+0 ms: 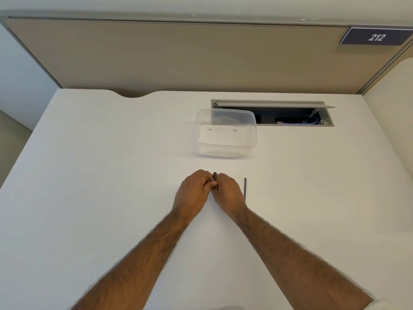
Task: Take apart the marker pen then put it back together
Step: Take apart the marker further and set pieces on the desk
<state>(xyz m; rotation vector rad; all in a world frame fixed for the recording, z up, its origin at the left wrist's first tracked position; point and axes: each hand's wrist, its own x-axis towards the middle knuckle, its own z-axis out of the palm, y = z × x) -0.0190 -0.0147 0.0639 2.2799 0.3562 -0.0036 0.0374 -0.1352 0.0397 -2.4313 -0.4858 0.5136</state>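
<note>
Two bare forearms stretch out over the white counter (89, 175) and meet at its middle. The left hand (193, 189) and right hand (226, 191) press together, fingers (206, 177) curled tight round the marker pen (214, 176); only its dark tip pokes up between the knuckles, the rest hidden. Just beside the right hand, a thin dark rod (245, 189) lies flat on the counter, pointing away, nothing covering it. Farther back sits a clear plastic tub (225, 133), lidless; whether anything lies inside I cannot tell. Behind it a cable hatch (272, 113) stands open, blue cable inside. Beyond rises a beige partition (178, 57) bearing a dark sign (376, 36) reading 212.
</note>
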